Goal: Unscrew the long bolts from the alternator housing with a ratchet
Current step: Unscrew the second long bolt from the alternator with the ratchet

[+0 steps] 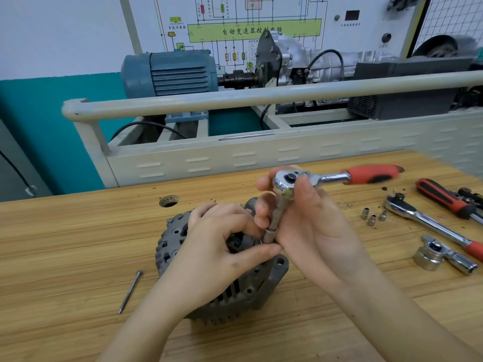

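One long bolt (130, 291) out on bench (78, 231); right hand (308, 223) gripping ratchet (287, 182), left hand (219, 244) pinching socket (269, 235) at alternator housing (235, 296); remainder unclear.

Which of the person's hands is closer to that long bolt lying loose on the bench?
Left. The left hand rests on the alternator, right of the loose bolt; the right hand, holding the ratchet, is farther right.

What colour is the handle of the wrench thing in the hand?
Red with black patches, on the ratchet that the right hand holds. The head view shows it.
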### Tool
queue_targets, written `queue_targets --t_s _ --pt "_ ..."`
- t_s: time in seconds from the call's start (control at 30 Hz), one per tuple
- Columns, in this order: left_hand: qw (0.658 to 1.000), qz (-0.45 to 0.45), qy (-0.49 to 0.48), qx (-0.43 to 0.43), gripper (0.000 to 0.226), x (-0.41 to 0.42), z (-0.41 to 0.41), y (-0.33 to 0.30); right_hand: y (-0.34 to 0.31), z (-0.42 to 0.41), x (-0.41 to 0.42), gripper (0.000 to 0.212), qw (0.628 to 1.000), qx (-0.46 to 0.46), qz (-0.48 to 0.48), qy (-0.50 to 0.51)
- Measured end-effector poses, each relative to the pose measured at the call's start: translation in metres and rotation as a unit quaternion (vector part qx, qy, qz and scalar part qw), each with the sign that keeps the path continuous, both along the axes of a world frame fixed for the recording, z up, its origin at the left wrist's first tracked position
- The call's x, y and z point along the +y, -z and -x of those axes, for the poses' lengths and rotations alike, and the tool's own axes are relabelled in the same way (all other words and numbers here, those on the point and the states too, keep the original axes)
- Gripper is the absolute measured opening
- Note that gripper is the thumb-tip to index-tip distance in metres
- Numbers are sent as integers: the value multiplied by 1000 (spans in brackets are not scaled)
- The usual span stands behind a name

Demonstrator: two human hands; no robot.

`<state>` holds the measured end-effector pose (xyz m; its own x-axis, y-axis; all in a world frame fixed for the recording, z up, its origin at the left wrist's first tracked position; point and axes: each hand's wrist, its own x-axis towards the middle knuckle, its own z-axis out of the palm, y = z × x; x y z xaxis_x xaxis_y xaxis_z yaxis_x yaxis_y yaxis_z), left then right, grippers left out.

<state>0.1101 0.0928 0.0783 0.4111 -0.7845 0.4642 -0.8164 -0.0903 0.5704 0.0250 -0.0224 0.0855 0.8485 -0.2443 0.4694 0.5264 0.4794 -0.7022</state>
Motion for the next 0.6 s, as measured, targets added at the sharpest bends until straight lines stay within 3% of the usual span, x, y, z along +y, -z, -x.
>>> queue_targets --t_s 0.37,0.5,0.6 --pt "1000 -12 28 -6 54 3 0 0 0 -1 3 35 1000 6 23 -10" --pt "1000 -5 2 -10 48 1 1 0 1 -1 3 36 1000 9 25 2" --pt "1000 0 -11 -9 30 -1 2 -1 1 0 3 32 1000 1 27 15"
